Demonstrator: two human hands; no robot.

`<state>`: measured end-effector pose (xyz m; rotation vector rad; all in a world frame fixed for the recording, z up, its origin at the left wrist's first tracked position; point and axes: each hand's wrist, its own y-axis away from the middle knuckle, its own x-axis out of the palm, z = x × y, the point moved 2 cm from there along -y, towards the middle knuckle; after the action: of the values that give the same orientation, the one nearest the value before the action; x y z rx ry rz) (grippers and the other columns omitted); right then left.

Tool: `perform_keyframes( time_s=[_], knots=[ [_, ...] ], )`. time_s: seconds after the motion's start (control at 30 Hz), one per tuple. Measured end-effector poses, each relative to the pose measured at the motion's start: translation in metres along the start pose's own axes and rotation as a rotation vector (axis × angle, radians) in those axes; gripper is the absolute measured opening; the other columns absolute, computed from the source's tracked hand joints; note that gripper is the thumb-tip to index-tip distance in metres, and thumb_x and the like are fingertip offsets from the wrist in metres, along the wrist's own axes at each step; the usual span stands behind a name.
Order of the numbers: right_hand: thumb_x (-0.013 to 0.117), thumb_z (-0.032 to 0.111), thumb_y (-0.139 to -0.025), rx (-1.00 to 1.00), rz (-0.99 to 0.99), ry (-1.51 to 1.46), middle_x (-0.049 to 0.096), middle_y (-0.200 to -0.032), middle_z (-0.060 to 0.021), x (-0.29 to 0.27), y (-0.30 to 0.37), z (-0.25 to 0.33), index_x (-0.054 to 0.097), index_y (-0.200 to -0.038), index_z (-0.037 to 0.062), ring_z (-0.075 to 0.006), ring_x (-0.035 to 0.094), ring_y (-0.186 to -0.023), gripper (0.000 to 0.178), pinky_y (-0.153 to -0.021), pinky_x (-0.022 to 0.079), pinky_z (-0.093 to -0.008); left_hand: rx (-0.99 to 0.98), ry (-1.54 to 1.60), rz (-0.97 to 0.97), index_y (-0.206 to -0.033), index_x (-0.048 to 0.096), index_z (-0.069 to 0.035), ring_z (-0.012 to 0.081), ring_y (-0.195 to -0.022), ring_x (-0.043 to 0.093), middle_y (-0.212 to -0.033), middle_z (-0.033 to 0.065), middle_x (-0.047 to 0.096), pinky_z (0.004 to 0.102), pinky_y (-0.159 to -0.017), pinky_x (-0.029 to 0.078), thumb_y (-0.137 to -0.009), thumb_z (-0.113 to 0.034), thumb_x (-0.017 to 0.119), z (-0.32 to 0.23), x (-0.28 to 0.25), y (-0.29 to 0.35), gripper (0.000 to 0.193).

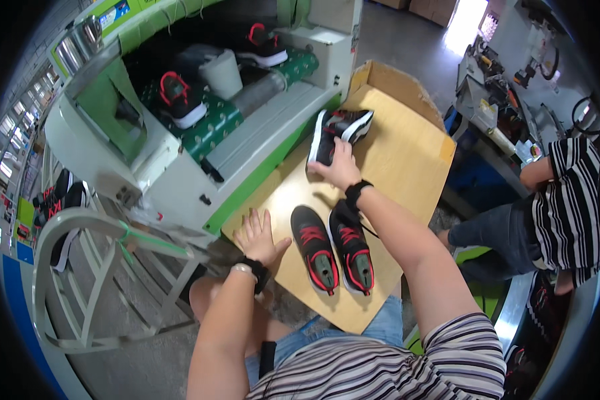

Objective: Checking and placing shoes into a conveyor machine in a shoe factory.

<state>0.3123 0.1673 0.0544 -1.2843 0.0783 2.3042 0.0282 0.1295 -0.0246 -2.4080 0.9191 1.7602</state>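
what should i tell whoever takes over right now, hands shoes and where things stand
Left hand: open, flat on the near left part of the wooden board, holding nothing.
Right hand: on a black shoe with a white sole lying at the board's far edge by the green conveyor; the grip itself is hidden.
Done: a pair of black and red shoes stands side by side on the board.
Left: two more shoes still ride on the conveyor.
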Motion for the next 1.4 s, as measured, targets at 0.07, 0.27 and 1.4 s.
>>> perform_keyframes(
  time_s=[0.07,0.27,1.4],
  knots=[
    [0.074,0.073,-0.070,0.130,0.065,-0.084,0.006,-0.161,-0.0338,0.025,-0.005,-0.006,0.008,-0.159,0.0073,-0.0578,0.027,-0.141,0.129,-0.117,0.030,-0.0518,0.018,-0.006,-0.007,-0.162,0.007,-0.014,0.0406,-0.154,-0.005,-0.168,0.0193,-0.004,0.0714,-0.114,0.002,-0.082,-0.069,0.062,-0.005,0.000,-0.006,0.111],
    [0.077,0.042,-0.073,0.425,0.041,-0.108,0.018,-0.155,-0.0264,0.038,-0.014,0.039,0.019,-0.155,0.0140,-0.0541,0.032,-0.136,0.105,-0.112,0.035,-0.0564,-0.006,-0.063,-0.038,-0.161,0.009,-0.015,0.0430,-0.153,0.001,-0.167,0.0216,0.002,0.0732,-0.112,0.009,-0.082,-0.071,0.062,0.012,0.002,-0.001,0.111],
    [0.073,0.013,-0.086,0.045,0.037,-0.463,0.039,-0.149,-0.0300,-0.052,0.282,-0.008,0.027,-0.151,-0.0024,-0.0446,0.040,-0.139,0.081,-0.116,0.035,-0.0443,0.390,2.457,-0.013,-0.146,0.037,0.000,0.0451,-0.133,0.048,-0.142,0.0275,0.047,0.0562,-0.106,0.048,-0.097,-0.063,0.048,-0.024,-0.200,-0.046,0.080]
  ],
)
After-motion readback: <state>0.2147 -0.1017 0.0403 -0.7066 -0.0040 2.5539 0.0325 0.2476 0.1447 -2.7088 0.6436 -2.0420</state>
